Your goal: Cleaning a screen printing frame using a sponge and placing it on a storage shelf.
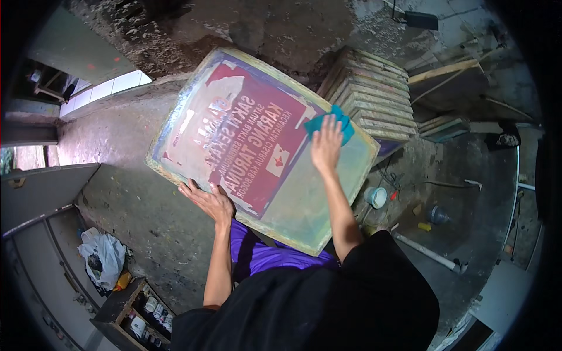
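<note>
A large screen-printing frame (252,149) lies tilted in front of me, near my lap. Its pale mesh carries a dark red stencil area with mirrored lettering, and pale patches break up the red on the left. My left hand (209,203) holds the frame's near left edge, fingers along the rim and thumb up on the mesh side. Toward the far right corner, my right hand (328,145) presses a teal cloth (345,130) against the mesh. The cloth is bunched under its fingers and shows beyond them on both sides.
A stack of similar frames (374,96) stands just beyond the right corner. A white-rimmed bucket (376,198), a clear plastic bottle (438,215) and a pale pipe (427,251) are at right. At lower left are a plastic bag (102,257) and a wooden box (126,316) holding bottles.
</note>
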Tool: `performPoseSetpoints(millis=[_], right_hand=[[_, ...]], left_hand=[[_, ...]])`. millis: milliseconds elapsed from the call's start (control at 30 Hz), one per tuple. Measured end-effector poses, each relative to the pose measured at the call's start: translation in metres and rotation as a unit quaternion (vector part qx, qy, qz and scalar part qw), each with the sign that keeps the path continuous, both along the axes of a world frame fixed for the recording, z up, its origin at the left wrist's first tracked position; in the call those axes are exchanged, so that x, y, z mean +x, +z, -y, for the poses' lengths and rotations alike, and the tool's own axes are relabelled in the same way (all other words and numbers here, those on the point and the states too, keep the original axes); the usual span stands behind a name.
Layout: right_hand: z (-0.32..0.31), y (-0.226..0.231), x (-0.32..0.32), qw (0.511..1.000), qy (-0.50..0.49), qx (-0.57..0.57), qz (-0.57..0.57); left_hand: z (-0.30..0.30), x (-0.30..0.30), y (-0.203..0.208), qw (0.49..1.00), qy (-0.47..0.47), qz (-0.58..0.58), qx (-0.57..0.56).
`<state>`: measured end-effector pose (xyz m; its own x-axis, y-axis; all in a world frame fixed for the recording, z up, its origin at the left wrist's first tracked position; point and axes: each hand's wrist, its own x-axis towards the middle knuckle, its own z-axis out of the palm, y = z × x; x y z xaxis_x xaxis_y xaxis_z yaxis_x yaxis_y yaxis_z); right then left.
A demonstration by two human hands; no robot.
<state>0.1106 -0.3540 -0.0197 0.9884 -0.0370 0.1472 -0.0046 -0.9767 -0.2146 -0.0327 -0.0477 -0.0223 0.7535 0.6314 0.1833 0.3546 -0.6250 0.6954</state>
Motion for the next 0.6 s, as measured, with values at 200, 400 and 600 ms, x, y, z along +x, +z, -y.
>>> performPoseSetpoints(millis=[200, 400, 600], right_hand=[[-0.1, 0.025, -0.165, 0.86, 0.451, 0.164, -0.175], [0.031, 0.012, -0.082, 0.976, 0.169, -0.079, -0.107], [-0.031, 0.014, -0.213, 0.899, 0.409, 0.08, -0.134]], left_hand=[[-0.004, -0.005, -0.013, 1.0, -0.003, -0.011, 0.015], [-0.001, -0.004, -0.007, 0.999, -0.01, -0.02, 0.039], [0.001, -0.006, -0.008, 0.998, 0.011, -0.054, 0.034]])
